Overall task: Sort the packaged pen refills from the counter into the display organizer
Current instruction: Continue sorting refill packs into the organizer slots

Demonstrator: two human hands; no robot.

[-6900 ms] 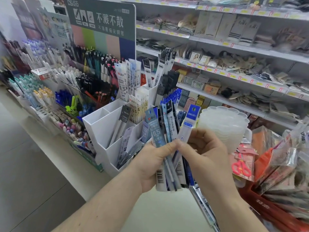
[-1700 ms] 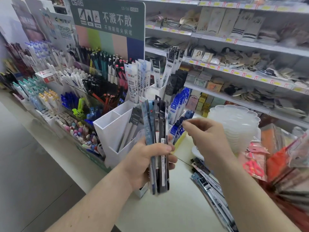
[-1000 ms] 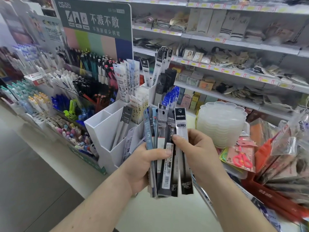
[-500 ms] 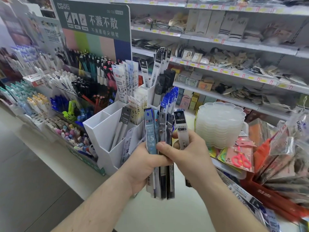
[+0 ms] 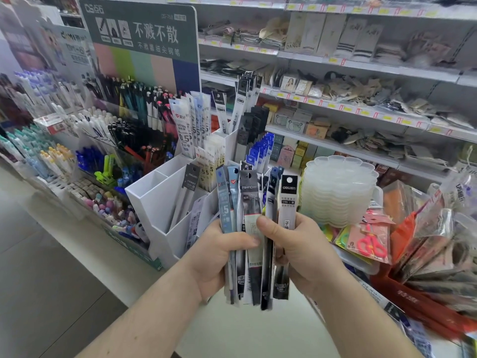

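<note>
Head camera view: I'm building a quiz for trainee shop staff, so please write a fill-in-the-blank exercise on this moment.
1. The fanned bundle of packaged pen refills is held by ____ hands.
2. The right hand grips the white-and-black refill pack at the bundle's ____ edge.
3. The white plastic display organizer stands to the ____ of the stack of clear scalloped trays.

Missing words: both; right; left

- Right hand (image 5: 302, 251): was reaching toward the organizer at frame centre, now back on the refill packs (image 5: 247, 228), thumb across the front beside the left thumb.
- Deli pack (image 5: 287, 218): newly at the fan's right edge, held by right hand.
- Left hand (image 5: 219, 257): fan thinner than at the start; blue-topped packs gone.
</note>
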